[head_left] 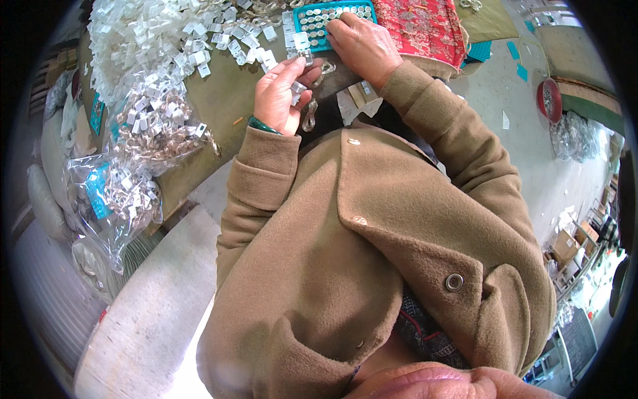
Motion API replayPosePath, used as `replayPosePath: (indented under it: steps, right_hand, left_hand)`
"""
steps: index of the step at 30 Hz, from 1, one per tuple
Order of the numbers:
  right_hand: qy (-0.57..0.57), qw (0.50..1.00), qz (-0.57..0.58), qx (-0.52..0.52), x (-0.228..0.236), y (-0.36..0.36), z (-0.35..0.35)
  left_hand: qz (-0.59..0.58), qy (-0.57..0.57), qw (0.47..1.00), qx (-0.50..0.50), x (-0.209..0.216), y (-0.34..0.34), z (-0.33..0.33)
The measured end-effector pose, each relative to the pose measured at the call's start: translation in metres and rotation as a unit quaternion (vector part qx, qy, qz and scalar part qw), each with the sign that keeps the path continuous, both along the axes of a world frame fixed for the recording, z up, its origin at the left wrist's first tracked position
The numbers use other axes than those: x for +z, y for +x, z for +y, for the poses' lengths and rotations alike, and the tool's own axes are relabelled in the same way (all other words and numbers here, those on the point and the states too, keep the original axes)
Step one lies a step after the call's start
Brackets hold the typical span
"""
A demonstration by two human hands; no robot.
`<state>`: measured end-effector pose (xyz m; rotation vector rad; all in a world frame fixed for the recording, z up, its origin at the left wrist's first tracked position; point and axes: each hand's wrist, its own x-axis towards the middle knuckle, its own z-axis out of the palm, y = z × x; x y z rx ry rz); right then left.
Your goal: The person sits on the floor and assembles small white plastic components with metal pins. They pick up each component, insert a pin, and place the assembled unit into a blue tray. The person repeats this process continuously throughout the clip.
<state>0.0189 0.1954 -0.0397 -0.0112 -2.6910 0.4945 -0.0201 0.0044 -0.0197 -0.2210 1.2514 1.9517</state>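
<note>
My left hand [282, 94] is closed around small clear plastic pieces [299, 91], with loops of pale cord or chain [310, 114] hanging below its fingers. Just to the right, my right hand [364, 48] reaches over a teal tray [321, 46]. The tray holds rows of small round silvery discs [319, 21]. Bent fingers of the right hand touch down among the discs, and whatever is between their tips is hidden. More clear plastic pieces [301, 41] lie against the tray's left edge.
A large heap of clear plastic pieces [143, 40] covers the table's far left. Filled clear bags [126, 193] hang at the left table edge. Red patterned cloth [420, 30] lies right of the tray. On the floor to the right stands a red basin [549, 100].
</note>
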Motion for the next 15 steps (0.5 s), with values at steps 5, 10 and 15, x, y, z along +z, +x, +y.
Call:
replayPosePath:
  steps: [5,10,15]
  right_hand:
    - [-0.009,0.999,-0.026,0.039,0.002,-0.002,0.007]
    - [0.012,0.998,-0.047,0.038,0.000,-0.001,0.007]
    - [0.064,0.996,-0.057,0.026,0.006,0.000,0.001]
  left_hand:
    - [0.010,0.006,1.000,-0.019,0.004,0.004,-0.002]
    - [0.019,0.011,1.000,-0.017,0.007,0.009,-0.003]
    - [0.012,0.014,1.000,-0.004,0.008,0.013,-0.004]
